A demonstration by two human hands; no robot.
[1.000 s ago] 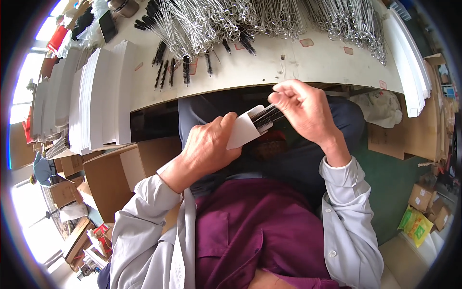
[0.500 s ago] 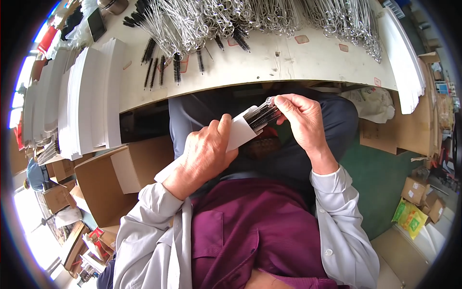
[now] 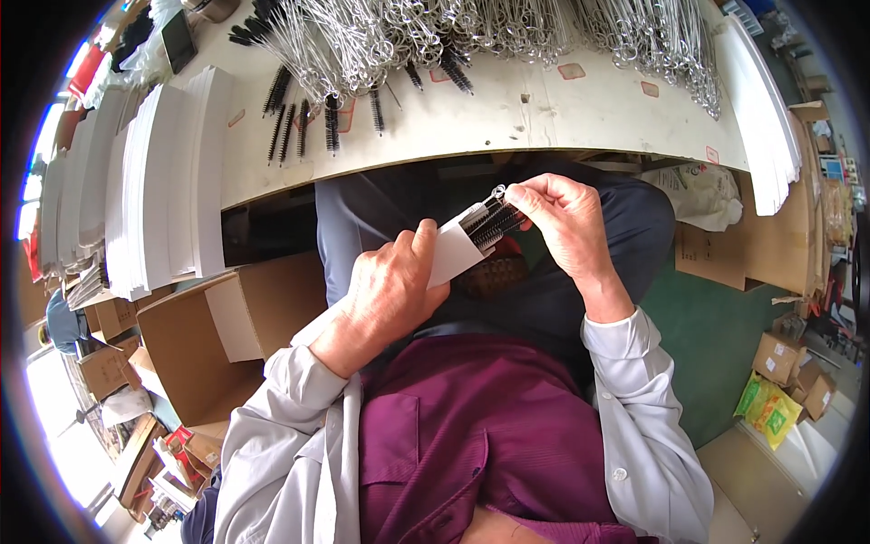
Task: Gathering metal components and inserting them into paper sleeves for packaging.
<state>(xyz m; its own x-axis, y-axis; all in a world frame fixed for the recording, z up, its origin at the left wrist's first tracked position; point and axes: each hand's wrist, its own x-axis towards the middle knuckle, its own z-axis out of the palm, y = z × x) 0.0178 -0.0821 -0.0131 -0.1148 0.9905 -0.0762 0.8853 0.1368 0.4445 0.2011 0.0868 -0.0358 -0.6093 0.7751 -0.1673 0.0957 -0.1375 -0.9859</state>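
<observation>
My left hand (image 3: 385, 286) is closed around a long, narrow white box (image 3: 453, 254), tilted with its open end up and to the right. From that end stick black-bristled wire brushes (image 3: 494, 222) with small wire loops at their tips. The fingers of my right hand (image 3: 566, 218) pinch the brushes near the loops. How many brushes are inside, and how deep they sit, is hidden by the box. Beyond both hands, a big pile of similar wire-loop brushes (image 3: 408, 41) lies along the far part of the table (image 3: 507, 122), some with black bristles facing me.
Stacks of flat white boxes (image 3: 154, 190) stand at the table's left, more white boxes (image 3: 757, 118) at its right. An open cardboard carton (image 3: 195, 335) is beside my left knee. A white plastic bag (image 3: 698, 195) hangs under the table's right side. A phone (image 3: 179, 41) rests at the far left.
My right hand and the brush ends have shifted very slightly left, toward the box. My left hand keeps its hold on the box in nearly the same place.
</observation>
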